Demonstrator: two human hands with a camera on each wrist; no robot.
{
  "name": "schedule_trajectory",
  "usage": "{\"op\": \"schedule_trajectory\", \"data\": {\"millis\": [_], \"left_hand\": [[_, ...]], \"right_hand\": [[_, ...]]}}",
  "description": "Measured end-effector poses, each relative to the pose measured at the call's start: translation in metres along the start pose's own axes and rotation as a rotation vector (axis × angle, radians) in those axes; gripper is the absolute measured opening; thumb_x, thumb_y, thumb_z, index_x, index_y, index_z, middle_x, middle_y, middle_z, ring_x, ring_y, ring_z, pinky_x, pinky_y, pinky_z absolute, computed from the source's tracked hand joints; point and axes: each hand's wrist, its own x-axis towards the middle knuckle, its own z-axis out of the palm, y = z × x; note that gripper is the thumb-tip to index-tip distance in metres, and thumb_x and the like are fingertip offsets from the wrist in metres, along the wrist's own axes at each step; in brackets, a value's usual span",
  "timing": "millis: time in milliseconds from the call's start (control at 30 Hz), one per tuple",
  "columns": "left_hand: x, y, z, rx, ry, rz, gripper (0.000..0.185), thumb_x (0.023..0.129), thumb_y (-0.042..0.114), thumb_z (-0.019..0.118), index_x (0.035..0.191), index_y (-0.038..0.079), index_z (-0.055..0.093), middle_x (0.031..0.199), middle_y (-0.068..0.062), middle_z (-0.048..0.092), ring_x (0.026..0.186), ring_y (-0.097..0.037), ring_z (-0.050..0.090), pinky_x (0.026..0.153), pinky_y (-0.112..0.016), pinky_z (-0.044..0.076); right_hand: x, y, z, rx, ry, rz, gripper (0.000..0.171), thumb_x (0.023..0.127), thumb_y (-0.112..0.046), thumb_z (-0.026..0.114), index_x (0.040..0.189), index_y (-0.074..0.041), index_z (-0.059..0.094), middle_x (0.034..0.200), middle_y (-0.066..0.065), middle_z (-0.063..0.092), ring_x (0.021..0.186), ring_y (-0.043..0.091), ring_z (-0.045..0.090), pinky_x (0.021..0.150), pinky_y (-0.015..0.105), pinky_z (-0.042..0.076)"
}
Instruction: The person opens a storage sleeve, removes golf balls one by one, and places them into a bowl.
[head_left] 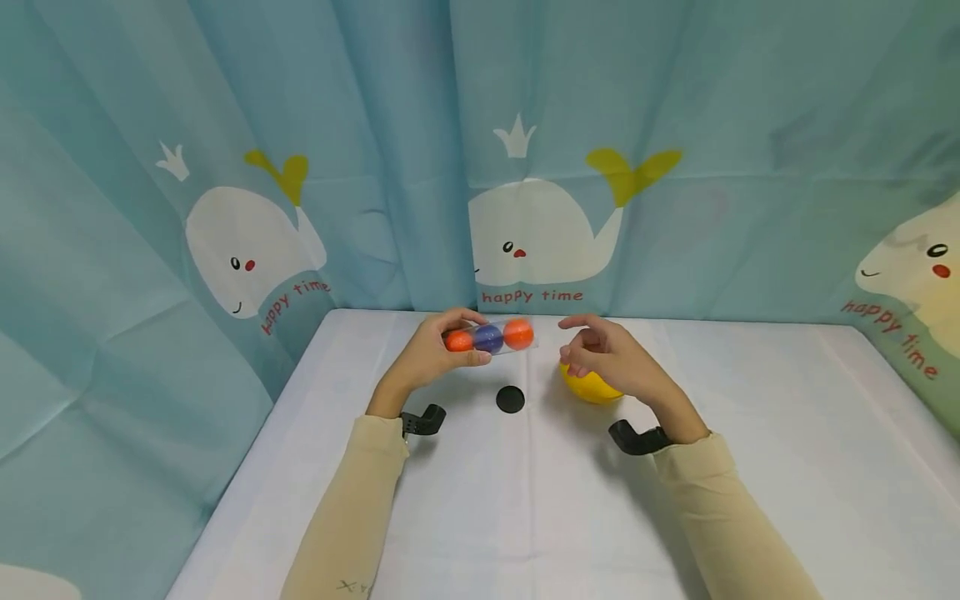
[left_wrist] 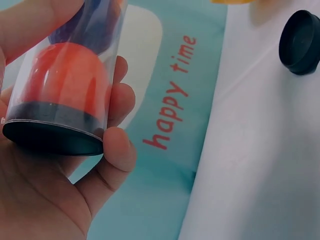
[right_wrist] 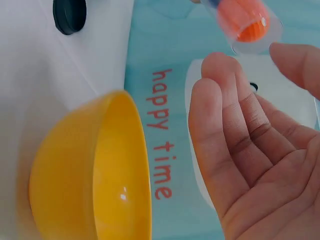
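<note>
Left hand: grasps clear tube of three balls, horizontal.
Right hand: released, fingers relaxed, above yellow bowl.
Tabletop: black cap.

A staged recording corner is being shown: whale curtains are being hung around a white-covered table.

A white-covered counter is seen before a teal curtain. The curtain is printed with white whales and red "happy time" lettering. A black round cap is noted lying flat on the counter, near a yellow bowl to its right.
</note>
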Motion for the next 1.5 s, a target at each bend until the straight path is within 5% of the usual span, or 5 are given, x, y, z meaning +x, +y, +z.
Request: {"op": "schedule_trajectory", "data": {"millis": [200,433,833,1167,1500], "left_hand": [[-0.004,-0.001,-0.003,0.038,0.018,-0.031,0.048,0.08,0.02,0.089,0.123,0.019,0.069,0.117,-0.012,0.067,0.099,-0.027,0.063,0.083,-0.034,0.054],[0.006,0.006,-0.001,0.012,0.002,0.008,0.048,0.08,0.023,0.089,0.124,0.021,0.069,0.118,-0.011,0.067,0.1,-0.027,0.065,0.085,-0.036,0.056],[0.007,0.008,0.012,0.009,0.03,-0.006,0.049,0.077,0.022,0.092,0.121,0.023,0.072,0.115,-0.008,0.069,0.101,-0.026,0.066,0.087,-0.034,0.057],[0.007,0.013,0.015,0.044,0.044,0.03,0.047,0.078,0.022,0.091,0.121,0.023,0.073,0.12,-0.002,0.071,0.105,-0.023,0.067,0.095,-0.04,0.057],[0.01,0.019,0.019,0.101,0.047,0.062,0.047,0.079,0.021,0.091,0.121,0.021,0.072,0.119,-0.001,0.068,0.102,-0.022,0.066,0.092,-0.037,0.058]], "right_hand": [[0.007,0.006,0.001,0.071,0.003,-0.038,0.037,0.104,-0.012,0.057,0.14,-0.004,0.051,0.108,0.027,0.067,0.089,0.04,0.066,0.083,0.029,0.058],[0.008,0.009,0.003,0.121,0.04,-0.025,0.04,0.101,-0.022,0.065,0.137,-0.009,0.055,0.115,0.03,0.064,0.093,0.038,0.068,0.083,0.03,0.059],[0.006,0.012,0.004,0.103,0.025,-0.044,0.043,0.102,-0.022,0.064,0.141,-0.005,0.053,0.116,0.017,0.067,0.097,0.038,0.068,0.086,0.029,0.059],[0.003,0.009,0.002,0.118,-0.006,-0.051,0.042,0.103,-0.014,0.061,0.142,-0.006,0.051,0.125,0.026,0.064,0.098,0.021,0.07,0.089,0.024,0.058],[0.003,0.01,0.001,0.134,-0.011,-0.04,0.044,0.102,-0.016,0.064,0.143,-0.004,0.051,0.126,0.029,0.063,0.101,0.017,0.071,0.088,0.023,0.058]]}}
